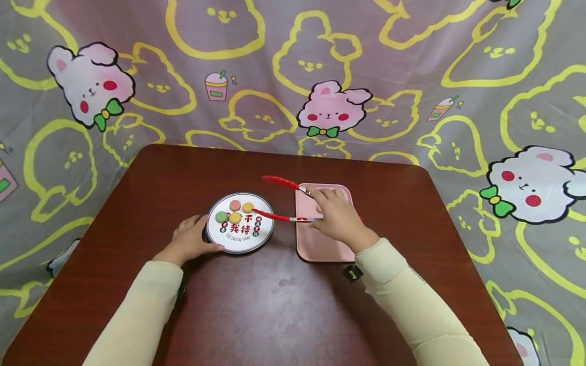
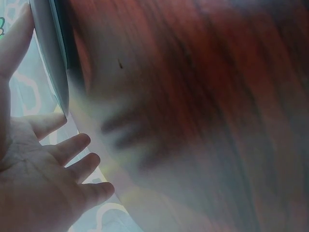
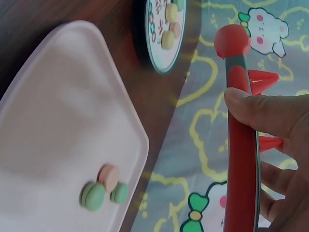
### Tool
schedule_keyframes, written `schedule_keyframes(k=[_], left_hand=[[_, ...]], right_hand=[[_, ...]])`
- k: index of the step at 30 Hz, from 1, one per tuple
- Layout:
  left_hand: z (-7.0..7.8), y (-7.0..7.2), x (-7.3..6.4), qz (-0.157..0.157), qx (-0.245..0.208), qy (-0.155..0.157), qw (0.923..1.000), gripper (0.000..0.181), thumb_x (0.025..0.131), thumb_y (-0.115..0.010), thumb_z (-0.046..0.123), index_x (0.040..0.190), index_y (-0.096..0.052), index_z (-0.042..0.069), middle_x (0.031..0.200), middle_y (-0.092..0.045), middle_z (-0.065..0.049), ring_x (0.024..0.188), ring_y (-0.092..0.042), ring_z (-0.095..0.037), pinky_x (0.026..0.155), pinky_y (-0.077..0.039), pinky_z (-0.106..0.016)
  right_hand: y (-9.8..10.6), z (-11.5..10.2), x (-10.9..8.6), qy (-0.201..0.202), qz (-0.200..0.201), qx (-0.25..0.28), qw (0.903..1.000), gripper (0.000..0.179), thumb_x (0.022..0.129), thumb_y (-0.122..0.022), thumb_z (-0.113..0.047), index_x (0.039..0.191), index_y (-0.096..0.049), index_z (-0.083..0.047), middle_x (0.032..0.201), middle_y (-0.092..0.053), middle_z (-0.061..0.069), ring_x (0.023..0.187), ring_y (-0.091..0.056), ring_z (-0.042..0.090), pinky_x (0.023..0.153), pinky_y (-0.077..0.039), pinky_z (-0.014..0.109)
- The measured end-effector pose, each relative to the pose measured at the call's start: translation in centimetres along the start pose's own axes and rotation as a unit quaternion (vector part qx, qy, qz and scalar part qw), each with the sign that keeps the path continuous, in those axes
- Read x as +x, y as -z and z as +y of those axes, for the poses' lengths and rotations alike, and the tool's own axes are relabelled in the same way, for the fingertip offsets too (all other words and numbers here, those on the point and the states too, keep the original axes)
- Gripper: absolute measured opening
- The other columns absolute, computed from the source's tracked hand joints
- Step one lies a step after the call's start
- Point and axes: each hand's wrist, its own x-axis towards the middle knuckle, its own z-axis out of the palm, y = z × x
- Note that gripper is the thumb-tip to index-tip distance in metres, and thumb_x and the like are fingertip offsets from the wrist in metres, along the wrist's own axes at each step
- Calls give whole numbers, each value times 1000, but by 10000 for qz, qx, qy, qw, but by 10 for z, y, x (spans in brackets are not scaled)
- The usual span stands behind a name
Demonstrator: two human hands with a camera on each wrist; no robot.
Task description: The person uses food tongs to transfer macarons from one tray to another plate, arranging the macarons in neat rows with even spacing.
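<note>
My left hand holds the near left side of a round white plate with red characters and a dark rim, thumb over the edge. In the left wrist view the plate is seen edge-on, with the index fingertip at its rim and the other fingers spread. On it sit two yellow macarons, a pink macaron and a green macaron. My right hand grips red tongs above the tray; their arms are spread, one tip overlapping the rear yellow macaron in the head view.
A pink rectangular tray lies right of the plate, partly hidden by my right hand. A pink macaron and two green macarons rest in its corner. A small black item shows below my right wrist. Patterned cloth surrounds the brown table.
</note>
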Motion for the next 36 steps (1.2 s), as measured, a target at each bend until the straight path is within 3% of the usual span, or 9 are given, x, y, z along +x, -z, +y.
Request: schedule_keyframes(k=[5,11,19,36], left_hand=[[0,2,-1,-35,16,-11,10000,104,73,-79,49,145,-29,-7,144,-25,-39,134,-16,-56,105,-15,-68],[-1,3,1,-57,17,-8,10000,105,73,-79,50,146,-28,-5,145,-24,-39,134,-16,-56,105,-15,-68],[-1,3,1,-106,7,-13,9999,104,73,-78,50,146,-28,-5,145,-24,-39,134,-15,-56,105,-14,-69],[2,3,-1,-113,-167,90,9998,103,75,-78,48,147,-27,-4,146,-22,-38,134,-15,-55,106,-14,-68]], right_hand=[[8,11,-8,-160,9,83,9998,84,71,-86,-23,144,-44,-18,134,-53,11,125,-41,34,81,-51,55],[15,23,-18,-330,49,311,9990,83,72,-85,-21,144,-43,-20,140,-47,5,114,-44,33,75,-51,52],[27,39,-27,-782,32,245,9966,83,74,-83,-22,144,-38,-17,132,-53,17,119,-43,36,82,-47,58],[37,68,-45,-1125,-234,176,9932,86,73,-81,-18,146,-36,-13,131,-52,21,116,-43,41,83,-46,59]])
